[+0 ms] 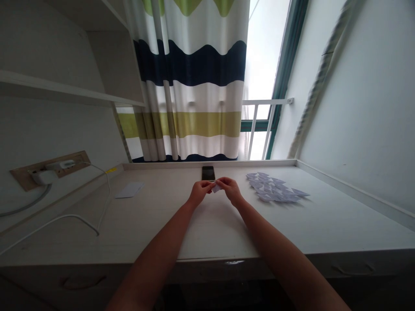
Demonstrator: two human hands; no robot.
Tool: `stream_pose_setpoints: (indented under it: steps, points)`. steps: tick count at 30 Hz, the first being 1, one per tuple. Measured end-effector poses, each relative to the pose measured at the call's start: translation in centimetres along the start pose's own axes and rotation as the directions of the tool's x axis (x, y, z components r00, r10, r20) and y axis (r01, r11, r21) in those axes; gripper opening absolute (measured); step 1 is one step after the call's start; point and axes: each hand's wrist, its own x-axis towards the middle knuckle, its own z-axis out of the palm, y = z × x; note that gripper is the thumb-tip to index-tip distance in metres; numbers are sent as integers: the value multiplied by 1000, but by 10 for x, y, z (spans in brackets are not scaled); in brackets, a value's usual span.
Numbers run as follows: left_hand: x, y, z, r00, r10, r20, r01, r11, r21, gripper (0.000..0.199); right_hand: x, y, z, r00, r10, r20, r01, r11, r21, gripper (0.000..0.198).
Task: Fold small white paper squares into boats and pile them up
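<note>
Both my hands meet over the middle of the desk, at a small piece of white paper (pixel 216 188). My left hand (pixel 199 191) pinches its left side between thumb and fingers. My right hand (pixel 229 188) has its fingers closed on the upper right part, so some of the paper is hidden. Just beyond my hands lies a dark phone (pixel 208 173), flat on the desk. To the right rests a spread heap of folded paper pieces (pixel 274 188) with pointed ends. On the left lies a small stack of flat white paper sheets (pixel 129 189).
The pale desk (pixel 139 233) has a raised rim along its back and sides. A white cable (pixel 105 207) runs over its left part from a wall socket strip (pixel 52 168) with plugged-in chargers. A shelf (pixel 71 93) juts out above left. Behind hangs a striped curtain (pixel 207 97).
</note>
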Motion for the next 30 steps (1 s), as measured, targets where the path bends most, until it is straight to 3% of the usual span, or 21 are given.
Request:
stream_pose_setpoints:
  steps: [10,18,24,30]
  points:
    - [1,4,-3,988,38,-151,-35,999,26,26,1,3,-1,1000,19,-20,-19,1000,4,28]
    - [1,-1,-4,998,-27,-63,19,993,-113,29,8,14,-4,999,-14,-30,14,1000,1,29]
    - [-1,1,-4,999,-7,32,11,994,-111,29,8,12,-5,999,-30,-44,29,1000,-6,28]
    - [1,-2,-3,998,32,-60,-35,999,-41,26,3,8,-3,996,-66,-57,58,990,-131,29]
